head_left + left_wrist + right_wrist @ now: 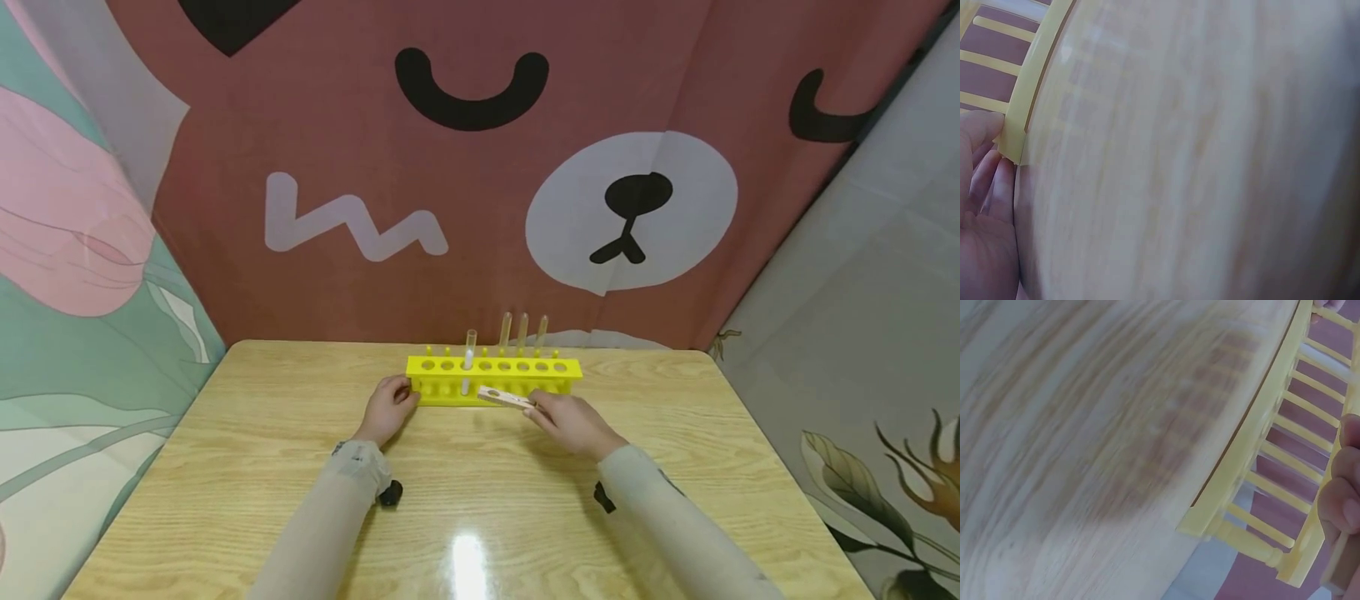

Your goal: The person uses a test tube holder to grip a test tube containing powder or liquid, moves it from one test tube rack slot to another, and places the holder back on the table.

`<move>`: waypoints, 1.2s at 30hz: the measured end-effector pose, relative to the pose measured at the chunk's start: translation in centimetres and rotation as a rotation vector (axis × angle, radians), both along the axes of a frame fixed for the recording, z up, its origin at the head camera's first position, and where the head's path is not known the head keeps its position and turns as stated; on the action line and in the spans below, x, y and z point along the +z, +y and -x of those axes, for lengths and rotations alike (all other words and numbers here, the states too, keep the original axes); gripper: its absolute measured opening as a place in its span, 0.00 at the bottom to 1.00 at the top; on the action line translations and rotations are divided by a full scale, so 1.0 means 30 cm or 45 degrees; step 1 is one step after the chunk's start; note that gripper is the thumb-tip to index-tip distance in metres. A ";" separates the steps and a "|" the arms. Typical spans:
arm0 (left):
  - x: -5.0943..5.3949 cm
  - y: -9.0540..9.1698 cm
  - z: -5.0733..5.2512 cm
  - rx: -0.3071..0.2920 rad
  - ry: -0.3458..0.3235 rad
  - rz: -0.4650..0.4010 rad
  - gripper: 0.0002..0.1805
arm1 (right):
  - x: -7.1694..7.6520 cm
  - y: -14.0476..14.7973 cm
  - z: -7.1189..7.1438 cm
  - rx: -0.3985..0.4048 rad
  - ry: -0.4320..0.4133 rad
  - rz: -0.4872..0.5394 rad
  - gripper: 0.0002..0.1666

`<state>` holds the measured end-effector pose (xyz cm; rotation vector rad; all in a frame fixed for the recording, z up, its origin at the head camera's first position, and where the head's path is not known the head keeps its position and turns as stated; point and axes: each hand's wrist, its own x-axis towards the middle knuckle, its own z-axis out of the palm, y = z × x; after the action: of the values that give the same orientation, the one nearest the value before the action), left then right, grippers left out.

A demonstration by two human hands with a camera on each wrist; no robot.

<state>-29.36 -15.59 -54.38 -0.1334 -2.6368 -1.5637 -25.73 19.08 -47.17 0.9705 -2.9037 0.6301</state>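
A yellow test tube rack (420, 372) stands near the far edge of the table. My left hand (388, 408) grips its left end; in the left wrist view the thumb and fingers pinch a corner of the base (1029, 81). One test tube (470, 354) with white contents stands upright in a hole left of the rack's middle. My right hand (573, 423) holds a wooden test tube clamp (501, 398) in front of the rack, its far end pointing left, just right of that tube. In the right wrist view only part of the clamp (1341, 565) shows below curled fingers.
Three clear tubes (522, 331) stand upside down on pegs along the rack's back row, right of the middle. The wooden table (480, 475) reaches to a printed curtain (480, 283) behind. More curtains hang at both sides.
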 end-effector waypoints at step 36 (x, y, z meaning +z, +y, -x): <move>0.014 0.000 -0.010 -0.007 -0.016 -0.015 0.17 | 0.038 -0.091 0.019 -0.127 0.061 0.052 0.13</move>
<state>-29.06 -15.60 -53.95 -0.1310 -2.6387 -1.5867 -26.30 16.34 -46.04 0.8193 -2.8641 0.6486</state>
